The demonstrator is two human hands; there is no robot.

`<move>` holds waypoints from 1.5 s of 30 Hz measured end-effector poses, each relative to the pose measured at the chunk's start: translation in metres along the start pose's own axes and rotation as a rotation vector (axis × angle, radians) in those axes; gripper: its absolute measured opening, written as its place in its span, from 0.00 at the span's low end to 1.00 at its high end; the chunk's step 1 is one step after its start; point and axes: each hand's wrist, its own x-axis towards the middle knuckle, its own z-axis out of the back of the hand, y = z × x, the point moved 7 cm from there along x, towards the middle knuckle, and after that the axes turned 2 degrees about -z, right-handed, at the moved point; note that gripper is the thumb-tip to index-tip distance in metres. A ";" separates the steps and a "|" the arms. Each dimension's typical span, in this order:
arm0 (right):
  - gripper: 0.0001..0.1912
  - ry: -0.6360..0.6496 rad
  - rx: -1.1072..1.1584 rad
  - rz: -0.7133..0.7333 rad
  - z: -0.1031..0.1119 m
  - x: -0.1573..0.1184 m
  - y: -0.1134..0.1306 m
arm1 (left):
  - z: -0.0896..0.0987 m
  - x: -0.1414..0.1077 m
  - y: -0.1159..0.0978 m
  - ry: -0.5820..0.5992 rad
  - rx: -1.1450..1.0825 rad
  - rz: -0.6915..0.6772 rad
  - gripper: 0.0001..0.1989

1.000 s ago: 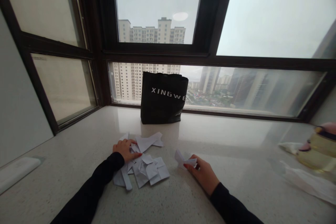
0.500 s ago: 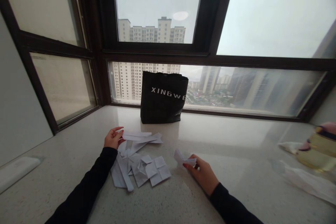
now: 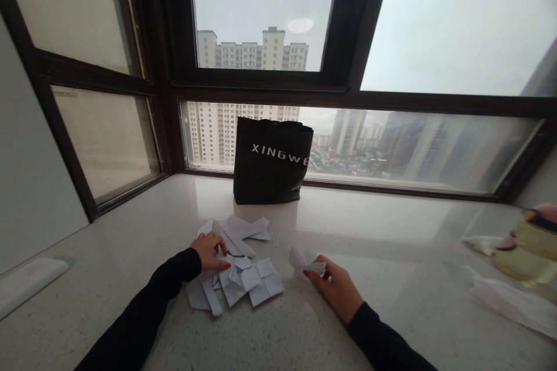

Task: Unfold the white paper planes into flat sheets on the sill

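Our right hand point(image 3: 342, 291) pinching folded paper point(image 3: 297, 262), we best sift the paper pile point(image 3: 266, 285) gently, left hand point(image 3: 207, 248) half-open, hold unclear.

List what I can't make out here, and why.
All in the head view:
Lower papers in the pile: covered by upper ones and the left hand.
Whether the left hand grips paper: its fingers hide the contact.
Last letters on the black bag: lost round its side.
Yellowish object, right: blurred, cut by the picture's edge.
White object, left: cut by the edge.
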 end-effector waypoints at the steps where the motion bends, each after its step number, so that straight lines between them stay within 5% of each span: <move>1: 0.09 0.004 0.001 0.001 0.000 0.000 0.000 | -0.002 -0.001 0.000 0.014 0.011 -0.006 0.14; 8: 0.08 0.012 -0.006 0.005 -0.001 0.001 0.000 | 0.008 0.007 -0.001 0.015 -0.098 0.006 0.17; 18: 0.08 0.012 -0.001 0.002 -0.001 0.001 0.001 | 0.051 0.009 -0.009 -0.281 -0.273 -0.008 0.18; 27: 0.08 0.011 0.006 -0.008 -0.001 0.000 0.001 | 0.075 -0.006 -0.021 -0.522 0.090 0.027 0.10; 32: 0.08 0.006 0.008 -0.004 -0.001 0.000 0.000 | 0.041 -0.003 -0.042 -0.250 0.347 -0.038 0.06; 38: 0.07 0.018 0.014 -0.001 -0.002 0.000 -0.001 | -0.009 -0.001 -0.027 0.026 0.452 -0.014 0.17; 45: 0.08 0.017 0.005 -0.006 -0.003 0.000 0.000 | -0.009 0.000 -0.013 0.071 0.515 0.117 0.22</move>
